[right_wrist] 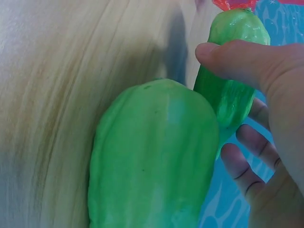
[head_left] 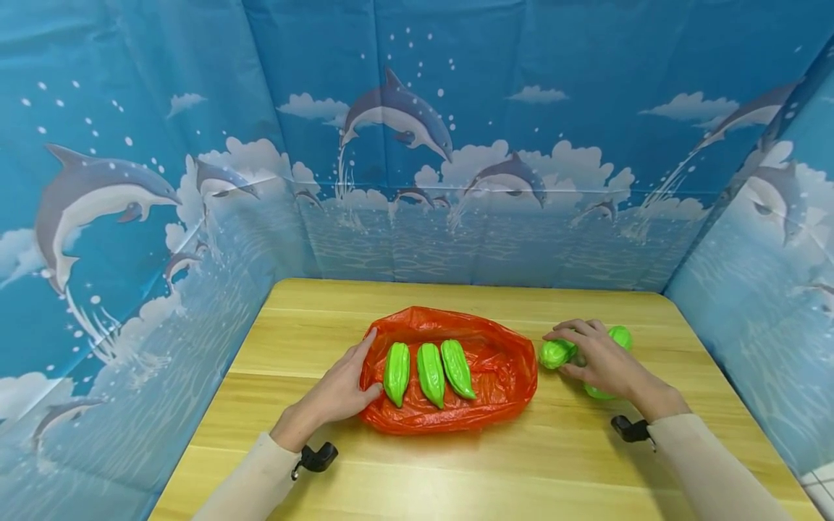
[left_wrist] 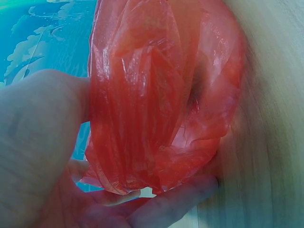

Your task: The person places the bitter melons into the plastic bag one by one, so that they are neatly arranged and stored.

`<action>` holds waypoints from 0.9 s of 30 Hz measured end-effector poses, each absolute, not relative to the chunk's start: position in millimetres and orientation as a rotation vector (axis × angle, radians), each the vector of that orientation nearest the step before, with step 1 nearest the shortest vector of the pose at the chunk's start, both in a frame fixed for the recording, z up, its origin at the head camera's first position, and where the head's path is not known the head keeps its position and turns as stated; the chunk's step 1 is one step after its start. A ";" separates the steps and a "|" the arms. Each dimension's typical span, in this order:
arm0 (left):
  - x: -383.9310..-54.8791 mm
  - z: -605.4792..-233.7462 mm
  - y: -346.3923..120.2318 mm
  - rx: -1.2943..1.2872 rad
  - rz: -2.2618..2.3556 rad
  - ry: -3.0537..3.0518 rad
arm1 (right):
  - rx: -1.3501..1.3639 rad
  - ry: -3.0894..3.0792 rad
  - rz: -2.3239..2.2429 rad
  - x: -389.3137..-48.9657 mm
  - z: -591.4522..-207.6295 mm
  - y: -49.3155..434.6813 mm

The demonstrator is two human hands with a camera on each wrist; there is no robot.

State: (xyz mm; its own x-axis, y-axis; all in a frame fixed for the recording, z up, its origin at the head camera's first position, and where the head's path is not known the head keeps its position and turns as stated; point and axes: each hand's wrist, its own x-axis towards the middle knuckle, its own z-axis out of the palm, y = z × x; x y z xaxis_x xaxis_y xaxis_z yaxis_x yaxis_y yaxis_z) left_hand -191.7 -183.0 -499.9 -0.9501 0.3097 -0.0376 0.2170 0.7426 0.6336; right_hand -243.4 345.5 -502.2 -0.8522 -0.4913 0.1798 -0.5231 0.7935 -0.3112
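Observation:
A red plastic bag lies spread open on the table, with three glossy green ridged gourds side by side in it. My left hand holds the bag's left side; in the left wrist view the crumpled red plastic runs between thumb and fingers. To the right of the bag, my right hand has its thumb and fingers around another green gourd, whose blunt end points at the bag. A further gourd lies close beside that hand, largely covered by it in the head view.
Another green gourd end shows just beyond the right hand. The wooden table is bordered by blue dolphin-print sheets at the back and both sides. A dark wrist-camera mount sits at each cuff.

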 end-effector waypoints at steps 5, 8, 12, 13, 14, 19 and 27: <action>-189.5 -500.7 -183.2 0.423 0.998 2.794 | 0.833 -2.857 0.549 -241.7 -499.9 344.8; -189.1 -500.5 -183.3 0.431 1.006 2.793 | 0.841 -2.848 0.556 -241.7 -497.0 344.2; -190.0 -500.6 -183.6 0.441 1.004 2.800 | 0.849 -2.832 0.563 -241.5 -493.0 343.9; -190.5 -500.7 -183.7 0.441 1.001 2.801 | 0.849 -2.829 0.564 -241.2 -492.1 343.9; -190.7 -500.7 -183.7 0.442 1.001 2.801 | 0.849 -2.824 0.566 -240.8 -491.3 343.9; -191.6 -500.0 -184.0 0.440 1.004 2.800 | 0.852 -2.785 0.570 -239.2 -487.8 342.9; -192.0 -499.5 -184.5 0.433 0.998 2.797 | 0.881 -2.707 0.557 -239.7 -481.2 340.8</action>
